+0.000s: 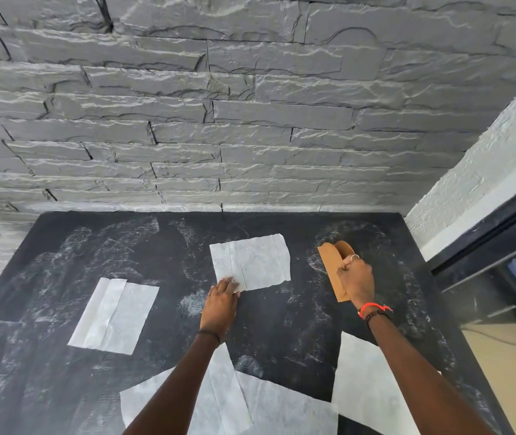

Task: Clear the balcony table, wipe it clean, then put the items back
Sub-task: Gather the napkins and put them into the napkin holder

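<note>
We see the smeared black desk [62,262] filling the lower frame, with paper sheets still on it. Our left grip [220,301] rests flat-fingered on the centre sheet [250,262]. At centre right, our right grip [357,279] clutches a brown folded cloth [330,265]. Clearing looks unfinished, so next we lift the sheets.

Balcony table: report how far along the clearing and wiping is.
Done: little to show; the table is smeared whitish all over. In hand: the right hand grips a brown folded piece on the top, probably wiping, and the left hand touches the middle paper sheet. Left: the left sheet and the near sheets also lie there, so clearing, wiping and putting back all look unfinished.
</note>
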{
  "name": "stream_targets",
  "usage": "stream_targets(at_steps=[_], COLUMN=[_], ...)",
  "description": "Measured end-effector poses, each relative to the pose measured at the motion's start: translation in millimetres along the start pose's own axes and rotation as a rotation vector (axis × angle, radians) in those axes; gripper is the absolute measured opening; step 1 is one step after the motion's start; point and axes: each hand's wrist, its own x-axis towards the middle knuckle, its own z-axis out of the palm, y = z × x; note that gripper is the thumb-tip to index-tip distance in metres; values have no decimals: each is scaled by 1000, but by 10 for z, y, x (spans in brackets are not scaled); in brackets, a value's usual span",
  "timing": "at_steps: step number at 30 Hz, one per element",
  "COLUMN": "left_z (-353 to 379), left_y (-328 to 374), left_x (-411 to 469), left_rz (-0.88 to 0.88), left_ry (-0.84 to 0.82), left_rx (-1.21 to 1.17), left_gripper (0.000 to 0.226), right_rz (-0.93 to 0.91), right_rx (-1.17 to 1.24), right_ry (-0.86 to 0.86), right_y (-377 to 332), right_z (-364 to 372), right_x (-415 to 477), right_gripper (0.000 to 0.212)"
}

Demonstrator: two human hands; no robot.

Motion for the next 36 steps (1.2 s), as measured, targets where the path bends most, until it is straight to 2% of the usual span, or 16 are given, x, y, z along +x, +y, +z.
stream_targets(at_steps=[3, 5, 8, 9, 11, 15, 18, 30, 33, 36], left_z=[12, 3, 24, 19, -4, -17, -8, -35, -118, -248], left_y=[11, -43, -95, -100, -95, -140, -181, -167, -178, -303], left_x=[-9, -153, -179, -178, -198, -342, -477, -950, -1039, -1199], left_rz=[7, -27, -1, 8, 26, 30, 31, 51, 6, -71], left_ry=[6, 15, 9, 10, 3, -12, -1, -4, 57, 154], left_rx=[-4, 0, -6, -11, -24, -27, -43, -9, -36, -7], left_gripper=[39, 39, 39, 39, 39, 38, 37, 36, 35, 35], right_rz=[-30, -163, -443, -540, -633, -657, -676, -645, -638, -619], right_rx=[-69, -215, -294, -307, -315, -340, -432, -508, -437, -287], right_ry=[61, 159, 300, 281, 112, -256, -376, -286, -190, -228], right_y=[-28, -118, -279, -326, -393, -358, -275, -4, -48, -168], right_z=[-23, 30, 146, 201, 363, 734, 874, 970, 978, 1035], right_x=[-46, -187, -352, -400, -486, -711, -821, -1320, -1424, -1665], right_gripper=[28, 39, 20, 14, 23, 59, 67, 59, 44, 24])
